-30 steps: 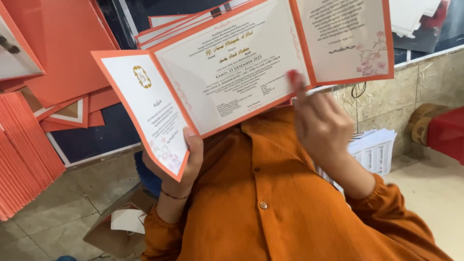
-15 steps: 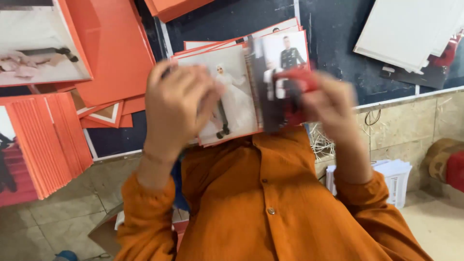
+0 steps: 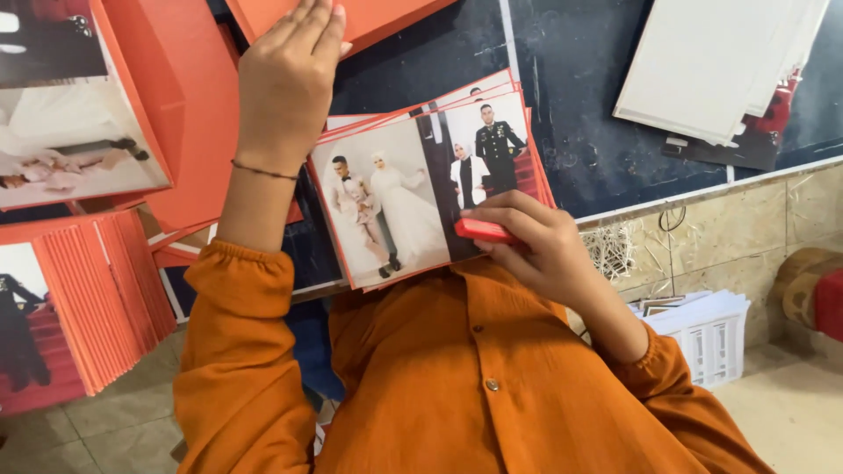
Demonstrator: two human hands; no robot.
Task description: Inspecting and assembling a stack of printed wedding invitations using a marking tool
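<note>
A folded orange-edged card with wedding photos on its cover lies on top of a small pile of like cards, just above my orange shirt. My right hand grips a small flat red tool and presses it on the card's lower right part. My left hand is stretched away from the card, its fingers laid flat against an orange card at the top edge of the view. It holds nothing.
Rows of orange cards stand at the left, with a large photo card above them. White sheets lie on the dark board at the top right. A white slotted basket stands on the tiled floor at the right.
The card was held open with its printed inside showing; now it is folded shut, photo side up. My left hand has let go of it and reached up to the orange card.
</note>
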